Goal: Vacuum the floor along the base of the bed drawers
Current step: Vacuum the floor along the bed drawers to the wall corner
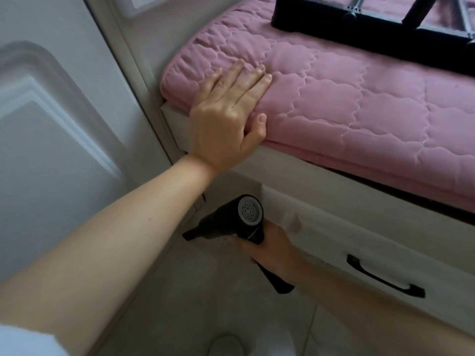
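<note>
1. The drawer [334, 242] in the white bed base was closed, its black handle [385, 277] toward the right; nothing of its contents could be seen.
2. The right hand [272, 250] gripped a black handheld vacuum [231, 222] by its grip, fingers curled round it, low down just in front of the drawer's left end.
3. The vacuum's narrow nozzle pointed left and down toward the floor [205, 291], near the corner where the bed base met the door frame. Whether the tip touched the tiles could not be told.
4. The vacuum's round grey rear vent faced up toward the camera.
5. The left hand [228, 116] rested flat on the near left corner of the pink quilted mattress [359, 98], fingers straight and slightly spread, thumb hooked over the edge.
6. The mattress overhung the white bed frame, which stepped out above the drawer front.
7. A white panelled door [51, 124] stood at the left, close to the bed's end, leaving a narrow strip of floor in between.
8. A black frame [334, 19] lay on the far part of the mattress.
9. Pale tiled floor lay open on the near side.
</note>
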